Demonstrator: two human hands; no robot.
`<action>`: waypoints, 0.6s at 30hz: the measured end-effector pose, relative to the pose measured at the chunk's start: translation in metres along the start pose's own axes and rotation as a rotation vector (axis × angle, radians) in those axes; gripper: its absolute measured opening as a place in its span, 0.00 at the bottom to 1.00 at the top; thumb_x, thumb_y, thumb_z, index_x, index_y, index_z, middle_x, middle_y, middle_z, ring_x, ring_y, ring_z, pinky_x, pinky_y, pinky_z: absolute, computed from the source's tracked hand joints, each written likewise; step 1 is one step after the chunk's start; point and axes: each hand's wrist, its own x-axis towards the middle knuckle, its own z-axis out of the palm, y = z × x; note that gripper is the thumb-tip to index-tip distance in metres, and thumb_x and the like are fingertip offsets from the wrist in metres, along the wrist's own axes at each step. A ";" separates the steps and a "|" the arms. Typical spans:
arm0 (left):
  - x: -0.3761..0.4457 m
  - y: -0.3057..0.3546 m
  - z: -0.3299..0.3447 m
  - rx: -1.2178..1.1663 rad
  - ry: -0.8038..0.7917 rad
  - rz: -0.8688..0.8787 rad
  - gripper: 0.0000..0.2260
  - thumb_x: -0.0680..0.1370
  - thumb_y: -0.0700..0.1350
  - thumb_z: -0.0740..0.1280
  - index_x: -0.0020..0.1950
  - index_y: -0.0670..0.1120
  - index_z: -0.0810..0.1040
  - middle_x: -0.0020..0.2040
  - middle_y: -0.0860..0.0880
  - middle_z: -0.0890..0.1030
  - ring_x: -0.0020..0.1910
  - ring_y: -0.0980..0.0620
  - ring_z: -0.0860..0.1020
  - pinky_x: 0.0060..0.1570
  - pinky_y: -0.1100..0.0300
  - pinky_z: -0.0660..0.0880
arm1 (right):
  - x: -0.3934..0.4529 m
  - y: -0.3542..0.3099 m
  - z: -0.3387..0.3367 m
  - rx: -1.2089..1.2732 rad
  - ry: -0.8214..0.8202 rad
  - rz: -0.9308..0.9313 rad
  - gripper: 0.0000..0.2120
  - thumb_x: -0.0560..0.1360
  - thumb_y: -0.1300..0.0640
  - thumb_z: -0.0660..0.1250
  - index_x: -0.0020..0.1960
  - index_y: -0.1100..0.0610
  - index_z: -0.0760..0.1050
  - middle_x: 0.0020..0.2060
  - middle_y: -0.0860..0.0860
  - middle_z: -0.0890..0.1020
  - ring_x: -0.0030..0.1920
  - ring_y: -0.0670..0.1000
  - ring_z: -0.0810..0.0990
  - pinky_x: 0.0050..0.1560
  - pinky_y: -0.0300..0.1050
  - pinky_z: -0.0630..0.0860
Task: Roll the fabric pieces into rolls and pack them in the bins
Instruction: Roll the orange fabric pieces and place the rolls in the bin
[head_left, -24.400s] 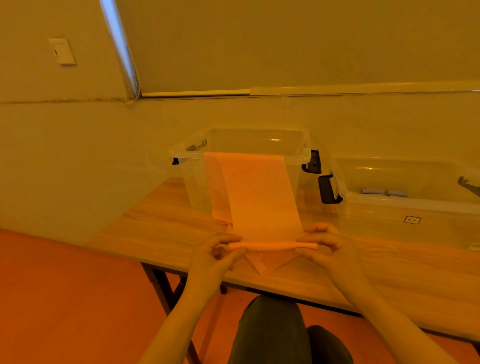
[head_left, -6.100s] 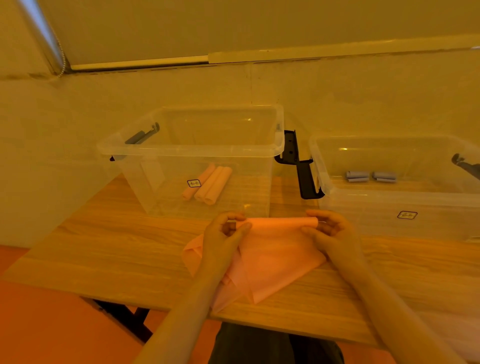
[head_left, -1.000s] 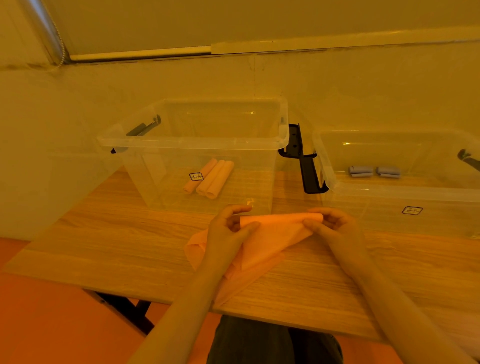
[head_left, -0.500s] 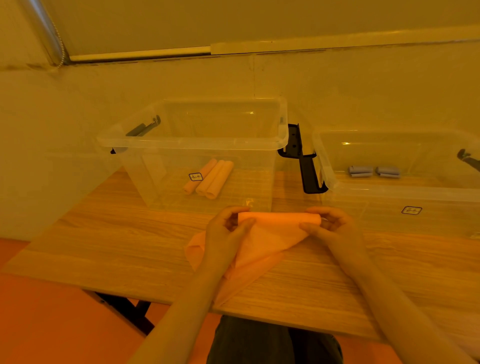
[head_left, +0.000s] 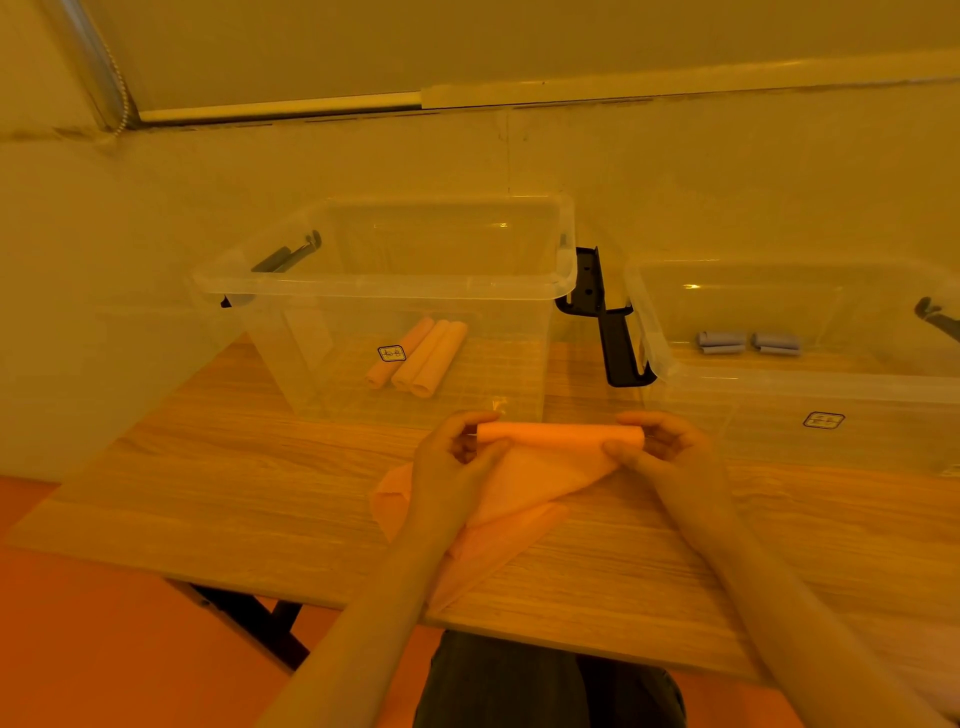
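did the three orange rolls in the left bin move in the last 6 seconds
No. The three orange rolls lie side by side on the left bin floor, just right of its label sticker, as before.

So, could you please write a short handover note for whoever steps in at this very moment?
Left hand and right hand each pinch one end of the orange fabric, rolled at the top, with a loose tail draped on the table.
Done: three orange rolls lie in the left bin; two grey rolls lie in the right bin.
Left: roll up the loose tail, then probably place the roll with the other orange ones.
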 end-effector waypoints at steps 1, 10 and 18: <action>0.000 0.000 0.000 0.032 0.004 0.005 0.15 0.73 0.41 0.72 0.51 0.61 0.76 0.49 0.58 0.79 0.47 0.56 0.78 0.49 0.54 0.78 | 0.000 0.001 0.000 0.013 -0.014 0.011 0.16 0.68 0.61 0.73 0.51 0.46 0.76 0.52 0.44 0.79 0.51 0.44 0.79 0.46 0.40 0.78; -0.001 0.001 -0.001 -0.050 0.009 0.006 0.17 0.72 0.40 0.73 0.52 0.61 0.76 0.49 0.55 0.81 0.48 0.51 0.80 0.50 0.48 0.79 | 0.001 0.003 0.000 -0.001 -0.017 -0.001 0.14 0.69 0.59 0.72 0.51 0.46 0.77 0.52 0.47 0.81 0.52 0.45 0.80 0.46 0.40 0.78; 0.000 -0.002 0.000 -0.016 -0.014 0.008 0.20 0.71 0.36 0.72 0.52 0.61 0.77 0.51 0.57 0.80 0.48 0.55 0.79 0.49 0.51 0.78 | -0.001 -0.001 0.000 -0.023 -0.008 -0.024 0.11 0.71 0.57 0.70 0.50 0.44 0.76 0.51 0.45 0.80 0.49 0.42 0.79 0.41 0.36 0.77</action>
